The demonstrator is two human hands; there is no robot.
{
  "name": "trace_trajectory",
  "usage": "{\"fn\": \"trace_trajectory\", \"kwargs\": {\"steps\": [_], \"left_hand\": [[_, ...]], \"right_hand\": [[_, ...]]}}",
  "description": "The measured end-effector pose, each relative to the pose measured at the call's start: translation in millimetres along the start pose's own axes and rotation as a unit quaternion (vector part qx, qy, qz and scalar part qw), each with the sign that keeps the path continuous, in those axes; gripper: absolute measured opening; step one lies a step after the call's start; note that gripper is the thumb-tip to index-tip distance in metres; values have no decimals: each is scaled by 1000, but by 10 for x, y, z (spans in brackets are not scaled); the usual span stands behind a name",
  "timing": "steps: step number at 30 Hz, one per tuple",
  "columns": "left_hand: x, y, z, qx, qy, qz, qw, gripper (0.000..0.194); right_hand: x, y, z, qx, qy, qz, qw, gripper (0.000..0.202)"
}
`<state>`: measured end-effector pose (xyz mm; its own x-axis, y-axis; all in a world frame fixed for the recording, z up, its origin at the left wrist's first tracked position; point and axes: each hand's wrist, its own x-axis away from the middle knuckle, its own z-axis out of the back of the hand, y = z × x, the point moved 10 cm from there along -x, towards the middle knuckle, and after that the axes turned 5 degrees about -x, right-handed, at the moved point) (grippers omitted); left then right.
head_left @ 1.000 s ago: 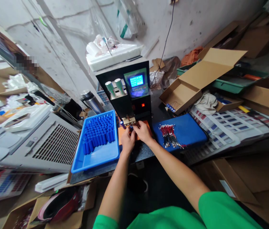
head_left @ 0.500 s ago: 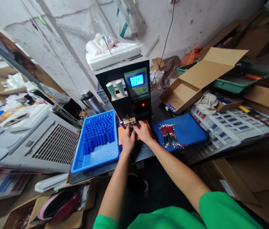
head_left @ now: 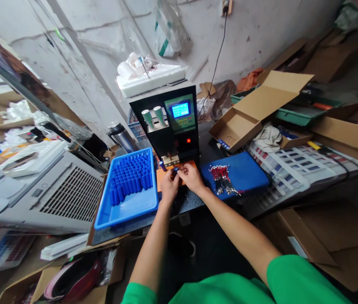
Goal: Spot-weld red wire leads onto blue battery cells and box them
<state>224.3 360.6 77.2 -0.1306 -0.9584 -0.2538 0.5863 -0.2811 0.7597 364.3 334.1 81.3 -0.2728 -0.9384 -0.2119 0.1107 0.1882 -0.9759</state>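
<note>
**Both hands pinch a blue cell under the welder's pins**

Near, two bare arms reach across the dark worktop (head_left: 194, 200). The left hand (head_left: 168, 185) and right hand (head_left: 192, 177) meet, fingers closed together on a small blue cell (head_left: 175, 169), holding it level on the orange pad (head_left: 161, 175), seemingly to steady it. To the left a blue tray (head_left: 124, 209) keeps upright cells within reach; to the right, red leads (head_left: 223, 179) lie on a blue mat (head_left: 248, 173). Just beyond the hands stands the welder (head_left: 169, 122).

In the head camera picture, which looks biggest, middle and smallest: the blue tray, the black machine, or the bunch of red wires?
1. Blue tray.
2. Black machine, nearly as big; it stands farther back, so this is unsure.
3. Bunch of red wires, clearly smallest.
</note>
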Motion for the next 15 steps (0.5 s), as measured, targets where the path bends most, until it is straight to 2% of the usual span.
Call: {"fn": "trace_trajectory", "kwargs": {"steps": [8, 12, 15], "left_hand": [[22, -9, 24, -11, 28, -22, 999, 35], [17, 53, 33, -12, 30, -49, 998, 36], [5, 102, 51, 9, 27, -56, 998, 43]], "right_hand": [[71, -181, 36, 152, 23, 34, 987, 18], [63, -203, 5, 185, 29, 41, 981, 15], [-12, -200, 141, 178, 49, 50, 982, 14]]}}
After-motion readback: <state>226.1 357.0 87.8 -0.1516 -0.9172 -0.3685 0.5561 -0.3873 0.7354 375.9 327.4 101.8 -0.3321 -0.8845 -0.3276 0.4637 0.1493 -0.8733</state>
